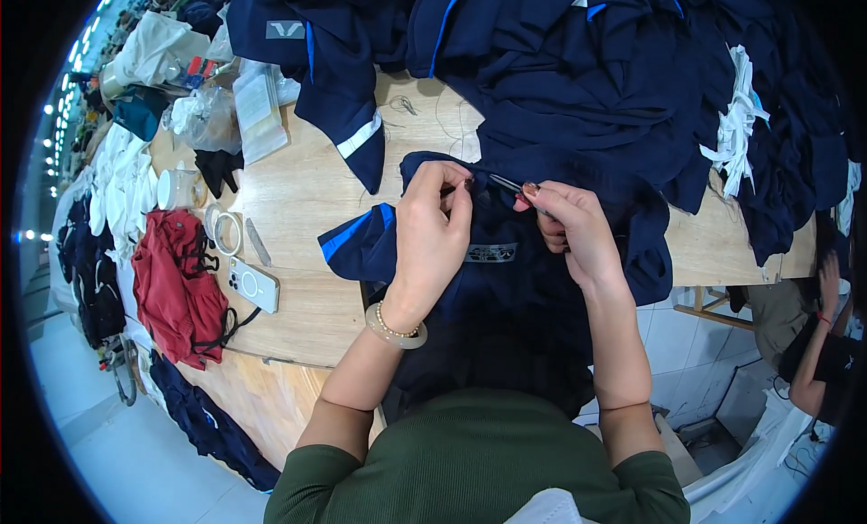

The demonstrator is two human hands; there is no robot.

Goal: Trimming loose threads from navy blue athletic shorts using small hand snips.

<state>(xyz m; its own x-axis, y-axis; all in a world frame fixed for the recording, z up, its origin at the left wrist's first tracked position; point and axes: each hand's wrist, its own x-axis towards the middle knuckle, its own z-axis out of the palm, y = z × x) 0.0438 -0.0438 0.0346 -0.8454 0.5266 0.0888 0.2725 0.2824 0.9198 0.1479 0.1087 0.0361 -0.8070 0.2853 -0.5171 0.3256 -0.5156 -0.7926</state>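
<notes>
A dark navy garment point(542, 176) lies before me at the table's near edge and hangs down toward my lap. My left hand point(435, 212) is closed, thumb and fingertips pinching the garment's upper edge. In my right hand point(571, 224) are small thread snips point(504, 181), their pointed blades directed left toward the pinched spot. A short gap separates the snips' tip from my left fingertips. Below and between my hands, a grey printed label point(490, 253) shows on the garment. A piece with a bright blue stripe point(357, 238) sticks out left of my left wrist.
Navy garments point(578, 81) are heaped across the far side of the wooden table point(307, 181). At left lie a phone point(254, 285), a tape roll point(228, 233), red cloth point(176, 285) and plastic bags point(203, 117). White strips point(736, 126) lie at right, beyond which another person's arm point(817, 334) shows.
</notes>
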